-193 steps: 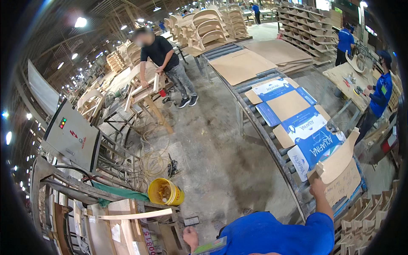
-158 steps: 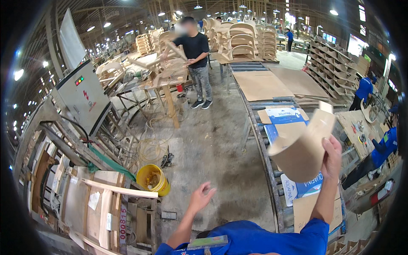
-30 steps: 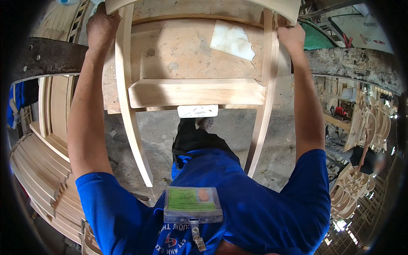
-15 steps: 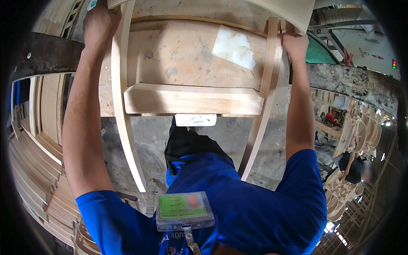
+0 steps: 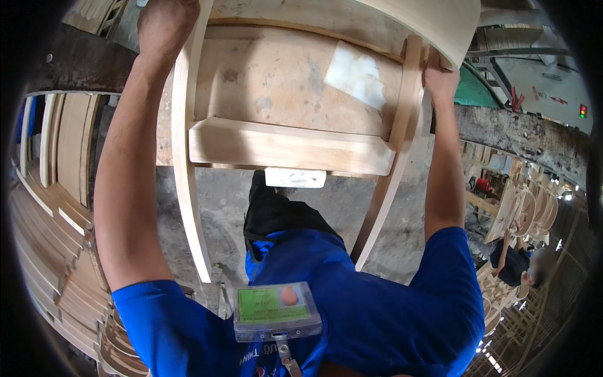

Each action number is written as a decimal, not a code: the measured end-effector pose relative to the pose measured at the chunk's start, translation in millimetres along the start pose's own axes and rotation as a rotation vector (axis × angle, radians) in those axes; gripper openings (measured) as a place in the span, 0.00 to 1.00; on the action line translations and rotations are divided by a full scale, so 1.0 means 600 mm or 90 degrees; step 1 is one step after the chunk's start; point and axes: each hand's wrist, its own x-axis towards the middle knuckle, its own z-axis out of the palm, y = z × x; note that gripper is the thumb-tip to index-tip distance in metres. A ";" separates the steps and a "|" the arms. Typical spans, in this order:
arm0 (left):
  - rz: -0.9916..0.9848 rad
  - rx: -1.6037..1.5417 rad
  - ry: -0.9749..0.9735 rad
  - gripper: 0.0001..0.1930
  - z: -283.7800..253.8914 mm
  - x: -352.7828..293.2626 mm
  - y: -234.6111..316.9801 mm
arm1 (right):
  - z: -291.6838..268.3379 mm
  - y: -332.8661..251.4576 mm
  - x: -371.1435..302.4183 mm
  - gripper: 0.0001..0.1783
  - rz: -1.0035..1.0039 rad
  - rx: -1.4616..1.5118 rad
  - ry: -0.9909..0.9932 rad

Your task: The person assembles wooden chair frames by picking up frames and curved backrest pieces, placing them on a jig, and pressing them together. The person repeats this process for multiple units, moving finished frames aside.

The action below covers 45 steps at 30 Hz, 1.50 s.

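A pale wooden chair frame (image 5: 292,148) lies across a worn board, its two curved legs pointing toward me. Between the left leg (image 5: 184,125) and the right leg (image 5: 407,103) runs a wide crossbar with cut corners. At the far end a broad curved wooden panel (image 5: 440,25) arches over the frame. My left hand (image 5: 166,25) is closed at the far end of the left leg; its fingertips are hidden. My right hand (image 5: 441,78) grips the frame where the right leg meets the curved panel, fingers partly behind the wood.
Beneath the frame, the board (image 5: 270,75) carries a torn white sheet (image 5: 355,74). A white block (image 5: 295,178) sits at its near edge. Dark metal beams (image 5: 515,129) flank it. Stacked wooden parts (image 5: 50,245) stand at left; a co-worker (image 5: 512,261) is among chair parts at right.
The far end of the frame has shifted slightly right in view, with both hands on it. More of the curved panel shows. The co-worker at right has changed posture.
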 end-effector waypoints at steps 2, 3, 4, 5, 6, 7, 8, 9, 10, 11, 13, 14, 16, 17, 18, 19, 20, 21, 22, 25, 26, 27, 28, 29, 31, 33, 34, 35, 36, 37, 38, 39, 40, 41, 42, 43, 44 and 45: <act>0.010 0.000 -0.001 0.20 0.004 -0.007 -0.013 | -0.018 -0.003 0.001 0.24 0.017 -0.049 -0.087; 0.011 0.002 -0.023 0.21 0.003 -0.006 -0.020 | -0.039 -0.003 0.005 0.25 0.019 -0.098 -0.161; 0.011 0.004 -0.044 0.23 0.003 -0.008 -0.025 | -0.060 -0.002 0.007 0.27 0.020 -0.146 -0.235; -0.002 0.002 -0.028 0.24 -0.003 -0.024 -0.039 | -0.079 -0.036 0.013 0.31 -0.024 -0.109 -0.312; -0.009 -0.009 -0.046 0.24 -0.002 -0.011 -0.037 | -0.124 -0.045 0.028 0.28 -0.088 -0.211 -0.222; -0.011 -0.011 -0.064 0.24 -0.012 -0.009 -0.015 | -0.200 -0.008 0.048 0.24 -0.146 -0.304 -0.132; -0.021 -0.040 -0.095 0.24 0.014 0.012 -0.022 | -0.286 0.006 0.113 0.24 -0.198 -0.432 -0.008; -0.015 -0.052 -0.088 0.25 0.021 0.007 -0.034 | -0.330 -0.005 0.155 0.25 -0.210 -0.463 0.092; -0.016 -0.044 -0.086 0.23 0.021 0.004 -0.034 | -0.334 -0.029 0.181 0.25 -0.215 -0.416 0.188; 0.016 -0.032 -0.070 0.21 -0.007 -0.004 0.008 | -0.356 -0.028 0.137 0.26 -0.219 -0.328 0.283; -0.013 -0.010 -0.076 0.19 -0.005 -0.002 -0.009 | -0.198 -0.129 0.152 0.26 -0.310 -0.143 0.330; -0.014 -0.014 -0.075 0.19 -0.017 -0.021 -0.012 | -0.152 -0.172 0.119 0.27 -0.346 -0.087 0.342; 0.035 -0.064 -0.027 0.19 -0.006 -0.041 -0.030 | -0.069 -0.228 0.084 0.28 -0.379 -0.029 0.353; -0.001 -0.059 -0.035 0.19 0.003 -0.031 -0.032 | -0.044 -0.247 0.088 0.28 -0.382 -0.003 0.357; -0.019 -0.059 -0.070 0.20 0.000 -0.047 -0.014 | -0.052 -0.232 0.072 0.29 -0.369 -0.006 0.349; -0.011 -0.068 -0.112 0.21 -0.011 -0.046 -0.008 | -0.053 -0.222 0.072 0.29 -0.364 -0.008 0.331; -0.001 -0.075 -0.122 0.22 -0.016 -0.042 -0.003 | -0.062 -0.203 0.075 0.32 -0.378 -0.021 0.310; -0.004 -0.071 -0.123 0.24 -0.018 -0.037 -0.010 | -0.059 -0.206 0.079 0.32 -0.330 0.026 0.254; -0.009 -0.066 -0.125 0.25 -0.021 -0.031 -0.017 | -0.056 -0.208 0.082 0.32 -0.283 0.072 0.195; 0.003 -0.030 -0.149 0.23 -0.029 0.007 -0.006 | -0.063 -0.206 0.114 0.30 -0.189 0.117 0.091; 0.000 -0.040 -0.169 0.23 -0.030 0.011 -0.006 | -0.062 -0.207 0.118 0.29 -0.163 0.106 0.065; 0.013 -0.026 -0.160 0.22 -0.038 0.012 -0.003 | -0.060 -0.193 0.132 0.29 -0.214 0.081 0.090; 0.035 -0.025 -0.155 0.22 -0.033 0.015 -0.001 | -0.066 -0.173 0.144 0.29 -0.197 0.105 0.065; 0.057 -0.027 -0.147 0.22 -0.031 0.018 0.003 | -0.074 -0.149 0.160 0.29 -0.185 0.127 0.042; 0.069 -0.035 -0.140 0.21 0.002 0.033 -0.024 | -0.044 -0.157 0.191 0.27 -0.175 0.040 0.045; 0.087 0.002 -0.142 0.21 0.000 0.028 -0.035 | -0.036 -0.139 0.188 0.25 -0.172 -0.134 0.111; 0.082 -0.007 -0.101 0.23 0.002 0.019 -0.041 | -0.054 -0.127 0.184 0.25 -0.299 -0.277 0.066; 0.101 0.014 -0.087 0.25 0.005 0.021 -0.053 | -0.056 -0.117 0.187 0.25 -0.359 -0.322 0.121; 0.123 0.044 -0.079 0.27 0.002 0.028 -0.052 | -0.055 -0.098 0.191 0.25 -0.412 -0.359 0.171; 0.187 0.015 -0.074 0.31 -0.002 0.034 -0.049 | -0.063 -0.079 0.195 0.24 -0.378 -0.315 0.157; 0.197 -0.041 -0.102 0.32 0.006 0.034 -0.061 | -0.063 -0.104 0.192 0.24 -0.352 -0.285 0.140; 0.276 0.046 -0.104 0.25 -0.011 0.030 -0.052 | -0.052 -0.136 0.190 0.25 -0.264 -0.111 0.071; 0.359 0.123 -0.103 0.19 -0.023 0.025 -0.047 | -0.050 -0.176 0.172 0.26 -0.232 -0.009 0.016; 0.339 0.122 -0.126 0.19 -0.017 0.034 -0.043 | -0.076 -0.222 0.147 0.27 -0.193 0.066 -0.012; 0.318 0.122 -0.151 0.20 -0.012 0.040 -0.038 | -0.089 -0.243 0.135 0.28 -0.155 0.142 -0.041; 0.296 0.123 -0.177 0.21 -0.008 0.046 -0.034 | -0.066 -0.202 0.161 0.30 -0.182 0.121 0.032; 0.230 0.098 -0.150 0.24 -0.014 0.031 -0.049 | -0.062 -0.222 0.144 0.30 -0.175 0.150 0.019; 0.155 0.079 -0.120 0.28 -0.018 0.007 -0.082 | -0.058 -0.267 0.117 0.30 -0.173 0.186 -0.002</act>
